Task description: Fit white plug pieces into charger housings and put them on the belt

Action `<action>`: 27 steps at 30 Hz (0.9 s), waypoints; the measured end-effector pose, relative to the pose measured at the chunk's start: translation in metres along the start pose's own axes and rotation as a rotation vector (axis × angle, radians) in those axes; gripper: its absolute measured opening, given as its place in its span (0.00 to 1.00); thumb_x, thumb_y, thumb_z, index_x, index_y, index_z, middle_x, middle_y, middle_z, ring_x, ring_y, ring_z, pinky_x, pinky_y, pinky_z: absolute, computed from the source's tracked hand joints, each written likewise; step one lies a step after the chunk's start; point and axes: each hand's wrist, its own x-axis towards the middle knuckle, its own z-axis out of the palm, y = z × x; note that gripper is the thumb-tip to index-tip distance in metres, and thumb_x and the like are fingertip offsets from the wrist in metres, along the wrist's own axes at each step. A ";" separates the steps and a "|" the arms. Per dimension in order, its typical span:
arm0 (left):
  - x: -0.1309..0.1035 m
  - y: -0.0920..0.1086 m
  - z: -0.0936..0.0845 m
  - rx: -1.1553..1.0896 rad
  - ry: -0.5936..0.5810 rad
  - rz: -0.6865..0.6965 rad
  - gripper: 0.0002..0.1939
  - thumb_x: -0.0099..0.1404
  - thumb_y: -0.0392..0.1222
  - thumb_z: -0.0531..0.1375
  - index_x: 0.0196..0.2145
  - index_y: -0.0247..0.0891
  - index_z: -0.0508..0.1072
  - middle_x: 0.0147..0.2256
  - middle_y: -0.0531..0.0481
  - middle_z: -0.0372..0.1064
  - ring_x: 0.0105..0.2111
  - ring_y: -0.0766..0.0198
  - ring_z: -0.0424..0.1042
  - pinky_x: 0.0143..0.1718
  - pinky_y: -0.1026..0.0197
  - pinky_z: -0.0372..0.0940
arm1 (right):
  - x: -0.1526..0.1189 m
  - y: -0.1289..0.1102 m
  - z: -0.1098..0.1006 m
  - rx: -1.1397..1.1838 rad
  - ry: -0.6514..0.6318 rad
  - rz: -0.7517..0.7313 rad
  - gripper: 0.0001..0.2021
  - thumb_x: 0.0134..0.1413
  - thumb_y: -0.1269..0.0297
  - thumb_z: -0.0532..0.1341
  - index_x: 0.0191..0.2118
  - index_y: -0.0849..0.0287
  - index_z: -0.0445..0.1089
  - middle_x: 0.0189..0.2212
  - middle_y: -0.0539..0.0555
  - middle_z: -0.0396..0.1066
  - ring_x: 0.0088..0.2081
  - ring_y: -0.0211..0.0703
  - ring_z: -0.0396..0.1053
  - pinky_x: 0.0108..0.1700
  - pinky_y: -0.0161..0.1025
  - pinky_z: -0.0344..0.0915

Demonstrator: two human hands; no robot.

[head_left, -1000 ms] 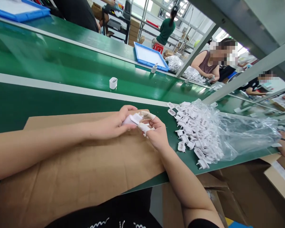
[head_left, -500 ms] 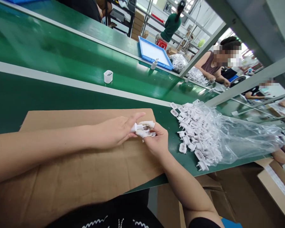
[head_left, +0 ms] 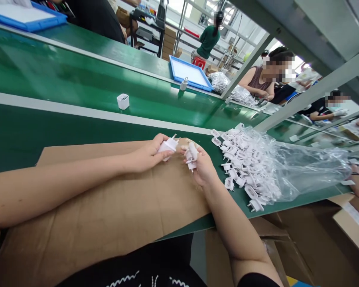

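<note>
Over the brown cardboard sheet, my left hand grips a white plug housing whose metal pins point up and right. Just to its right, my right hand, with white coverings on some fingertips, pinches a small white plug piece with a pin pointing down. The two hands are apart. Right of them lies a heap of white plug pieces, spilling from a clear plastic bag.
A white housing and a white plug stand on the green surface beyond a pale strip. Blue-rimmed trays lie further back. A slanted metal post rises at the right; people sit beyond. Cardboard boxes are at the lower right.
My hands have moved apart. The white housing now shows in my left hand with its pins exposed, and a separate white piece shows in my right hand. The view has shifted slightly.
</note>
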 end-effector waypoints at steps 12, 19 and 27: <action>0.122 -0.048 -0.072 0.138 0.649 -0.102 0.20 0.64 0.37 0.61 0.52 0.38 0.61 0.56 0.38 0.68 0.54 0.53 0.68 0.58 0.51 0.60 | 0.003 -0.001 -0.005 0.020 -0.126 0.156 0.23 0.36 0.60 0.78 0.41 0.56 0.73 0.36 0.53 0.80 0.32 0.38 0.74 0.30 0.32 0.73; 0.125 -0.051 -0.096 0.237 0.704 -0.216 0.37 0.55 0.49 0.69 0.56 0.32 0.61 0.56 0.36 0.65 0.59 0.43 0.61 0.54 0.45 0.53 | 0.004 -0.001 -0.010 0.035 -0.122 0.121 0.22 0.40 0.59 0.77 0.42 0.52 0.72 0.43 0.50 0.80 0.39 0.39 0.76 0.32 0.32 0.74; 0.052 -0.047 -0.158 0.466 0.987 -0.376 0.54 0.52 0.66 0.70 0.61 0.28 0.51 0.67 0.41 0.47 0.65 0.41 0.42 0.65 0.38 0.37 | 0.006 -0.007 -0.010 0.061 -0.211 0.167 0.17 0.55 0.55 0.70 0.49 0.49 0.71 0.44 0.52 0.80 0.43 0.44 0.79 0.29 0.32 0.74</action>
